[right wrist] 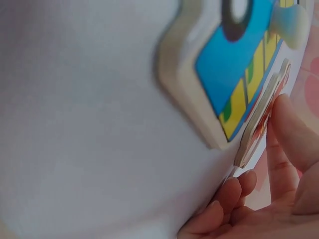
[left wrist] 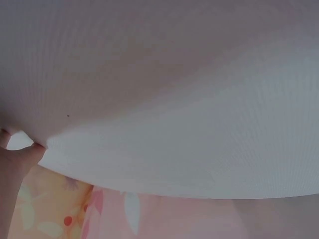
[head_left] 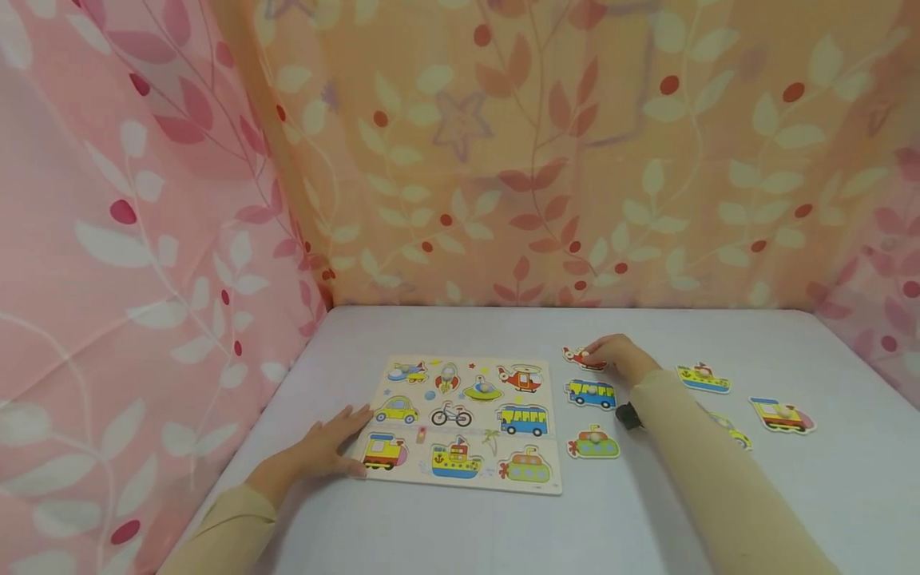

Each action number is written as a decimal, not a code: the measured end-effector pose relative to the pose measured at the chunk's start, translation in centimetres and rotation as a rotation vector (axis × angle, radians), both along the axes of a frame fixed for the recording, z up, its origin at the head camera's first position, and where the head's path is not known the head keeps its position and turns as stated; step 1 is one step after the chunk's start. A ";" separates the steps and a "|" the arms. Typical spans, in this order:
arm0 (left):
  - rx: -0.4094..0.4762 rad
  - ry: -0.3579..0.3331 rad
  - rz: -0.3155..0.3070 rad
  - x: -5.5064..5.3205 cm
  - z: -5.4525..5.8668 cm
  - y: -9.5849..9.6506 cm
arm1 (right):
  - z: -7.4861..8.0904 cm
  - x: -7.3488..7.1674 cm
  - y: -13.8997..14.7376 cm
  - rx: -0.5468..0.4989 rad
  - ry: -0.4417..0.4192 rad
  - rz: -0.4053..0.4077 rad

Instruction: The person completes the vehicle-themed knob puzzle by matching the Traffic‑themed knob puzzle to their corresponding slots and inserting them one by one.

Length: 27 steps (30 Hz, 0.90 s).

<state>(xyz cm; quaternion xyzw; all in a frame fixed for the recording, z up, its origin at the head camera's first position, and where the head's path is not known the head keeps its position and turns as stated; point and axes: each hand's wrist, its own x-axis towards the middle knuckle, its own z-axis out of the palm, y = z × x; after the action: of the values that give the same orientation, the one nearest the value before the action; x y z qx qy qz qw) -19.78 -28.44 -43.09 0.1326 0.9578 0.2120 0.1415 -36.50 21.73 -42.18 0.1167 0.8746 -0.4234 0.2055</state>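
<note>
My right hand [head_left: 621, 357] pinches the helicopter piece [head_left: 573, 354], red and white, behind the bus piece at the back of the table. In the right wrist view, thumb and finger meet at the helicopter piece [right wrist: 255, 130], just beyond the blue bus piece [right wrist: 239, 74] with its knob. My left hand [head_left: 325, 445] rests at the left edge of the wooden puzzle board [head_left: 460, 481], fingers spread and thumb by its lower left corner. Knobs show on the board's plane [head_left: 415, 375], rocket [head_left: 447, 382] and flying saucer [head_left: 474, 391]. The left wrist view shows mostly tablecloth, with fingertips [left wrist: 36, 149] at the left.
Right of the board lie the bus piece [head_left: 585, 394] and submarine piece [head_left: 600, 447]. Farther right are a ship piece [head_left: 707, 382], a train piece [head_left: 776, 417] and a yellow car piece [head_left: 739, 435] partly behind my sleeve. Patterned curtains [head_left: 460, 200] border the table.
</note>
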 end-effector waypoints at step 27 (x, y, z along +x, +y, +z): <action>0.001 0.006 0.003 0.0 -0.1 -0.2 | 0.5 0.7 0.1 -0.103 -0.005 -0.062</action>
<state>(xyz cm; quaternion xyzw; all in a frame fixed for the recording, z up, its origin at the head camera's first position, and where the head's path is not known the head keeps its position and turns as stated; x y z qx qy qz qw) -19.76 -28.61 -43.21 0.1320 0.9583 0.2123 0.1385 -35.80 21.82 -41.70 0.1342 0.8470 -0.4737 0.2004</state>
